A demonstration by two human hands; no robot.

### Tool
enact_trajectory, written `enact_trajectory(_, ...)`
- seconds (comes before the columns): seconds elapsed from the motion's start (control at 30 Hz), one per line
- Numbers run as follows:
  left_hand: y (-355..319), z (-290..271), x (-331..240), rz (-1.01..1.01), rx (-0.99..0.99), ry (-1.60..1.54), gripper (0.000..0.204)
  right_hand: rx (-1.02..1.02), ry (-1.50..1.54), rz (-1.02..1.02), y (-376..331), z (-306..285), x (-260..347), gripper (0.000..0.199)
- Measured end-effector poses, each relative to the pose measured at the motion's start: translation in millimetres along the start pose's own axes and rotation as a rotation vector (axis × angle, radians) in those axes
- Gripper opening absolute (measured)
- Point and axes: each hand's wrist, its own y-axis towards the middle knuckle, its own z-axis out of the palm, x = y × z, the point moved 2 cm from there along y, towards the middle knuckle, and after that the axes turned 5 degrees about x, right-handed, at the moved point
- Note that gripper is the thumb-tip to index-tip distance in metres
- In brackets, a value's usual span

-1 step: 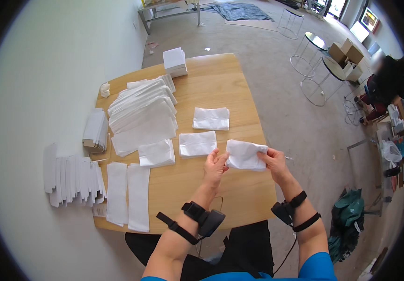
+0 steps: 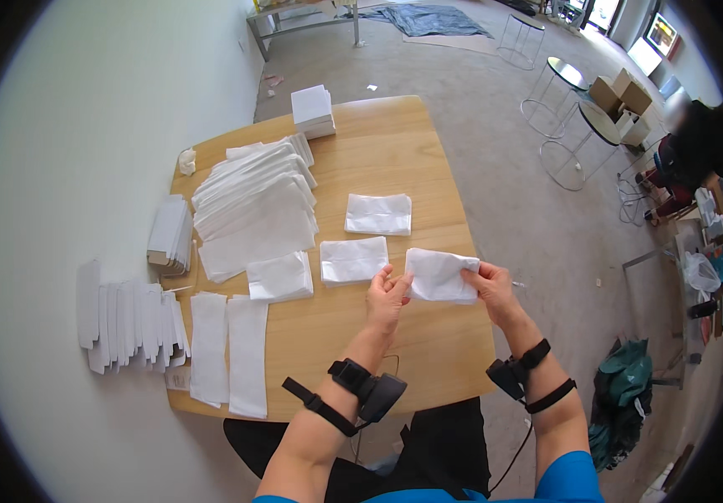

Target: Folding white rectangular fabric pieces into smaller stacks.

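Observation:
My left hand (image 2: pixel 388 300) pinches the left edge of a small folded stack of white, cloth-like sheets (image 2: pixel 441 275). At its right edge, my right hand (image 2: pixel 493 289) grips the same stack, thumb on top. The stack is held over the right side of the wooden table. Left of it lie two more folded white stacks, a middle one (image 2: pixel 354 260) and a farther one (image 2: pixel 378 214). Another folded stack (image 2: pixel 280 277) rests farther left, by a big fanned pile of long white sheets (image 2: pixel 257 210). Two long white strips (image 2: pixel 247 356) lie side by side at the near left.
White flat cartons (image 2: pixel 131 327) stand in a row at the table's left edge, near a bundle of white boxes (image 2: pixel 170 235). A white box stack (image 2: pixel 313 111) is at the far edge. Round stools (image 2: pixel 598 123) and a seated person (image 2: pixel 686 159) are off to the right.

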Motion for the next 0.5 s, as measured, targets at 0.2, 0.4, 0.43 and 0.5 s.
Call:
enact_trajectory(0.2,46,9,21,0.058,-0.09,0.204,0.06,0.07,-0.188,0.06,53,-17,8,0.02)
enact_trajectory(0.4,26,26,28,0.265,-0.07,0.268,0.052,-0.06,0.016,0.062,79,-52,20,0.021)
enact_trajectory(0.43,9,31,24,0.259,0.042,0.406,0.051,-0.117,0.055,0.068,79,-56,27,0.026)
enact_trajectory(0.5,-28,20,22,0.311,0.185,0.665,0.052,-0.138,0.132,0.018,99,-63,23,0.028)
